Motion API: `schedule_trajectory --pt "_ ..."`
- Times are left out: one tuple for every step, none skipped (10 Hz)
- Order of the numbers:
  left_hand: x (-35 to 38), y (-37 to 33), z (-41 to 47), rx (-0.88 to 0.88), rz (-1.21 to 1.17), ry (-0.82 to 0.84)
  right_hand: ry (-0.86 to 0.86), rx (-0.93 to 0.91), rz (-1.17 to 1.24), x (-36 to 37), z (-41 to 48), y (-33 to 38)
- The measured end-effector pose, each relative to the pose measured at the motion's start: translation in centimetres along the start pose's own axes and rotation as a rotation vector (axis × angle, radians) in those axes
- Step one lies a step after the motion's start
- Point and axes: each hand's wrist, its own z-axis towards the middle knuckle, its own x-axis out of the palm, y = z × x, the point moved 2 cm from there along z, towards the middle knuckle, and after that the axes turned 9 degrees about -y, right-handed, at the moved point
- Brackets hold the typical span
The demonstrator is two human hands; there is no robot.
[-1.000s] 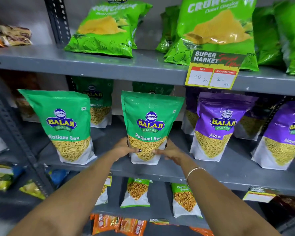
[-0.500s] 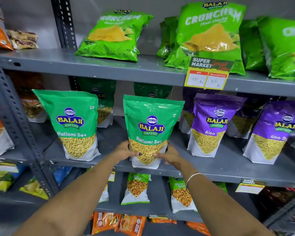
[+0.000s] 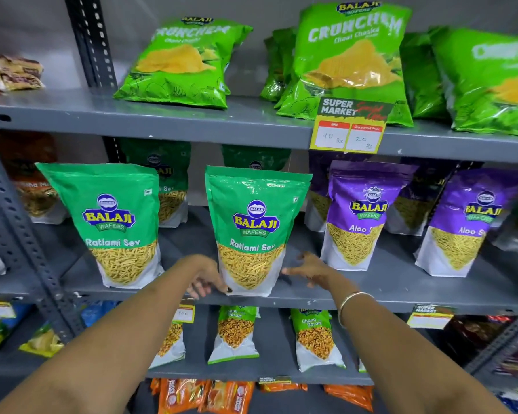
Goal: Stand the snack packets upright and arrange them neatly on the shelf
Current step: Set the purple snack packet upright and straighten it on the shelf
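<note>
The green packet [image 3: 253, 231] stands upright at the front of the middle shelf [image 3: 401, 297], near the picture's centre. The left hand [image 3: 207, 277] touches its lower corner at 8 o'clock, fingers loosely curled. The right hand [image 3: 310, 268], at 4 o'clock, is just off it, fingers spread and blurred. Packets behind are half hidden in shadow.

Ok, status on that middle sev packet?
Left hand open, fingertips touching base. Right hand open, just clear. Ratlami Sev packet upright at shelf front. Nothing blocking.
</note>
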Motion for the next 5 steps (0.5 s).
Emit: schedule_trajectory --pt "2.1 -3.6 -0.6 -0.05 0.154 0.328 0.097 0.145 -0.256 -4.8 0.9 -2.8" --pt "4.4 -7.2 -0.9 0.038 0.125 0.421 0.067 0.201 -0.285 -8.1 1.0 -4.8" --pt "8.1 -15.2 1.6 0.269 -0.191 0.149 -0.126 0.123 -0.18 -13.5 4.2 -9.7" --pt "9.9 -19.1 4.2 0.358 -0.402 -0.175 -0.195 0.02 0.045 -15.1 7.9 -13.2" --pt "12.3 -23.1 6.9 0.383 -0.686 -0.361 -0.142 -0.121 0.321 -15.6 11.7 -15.8"
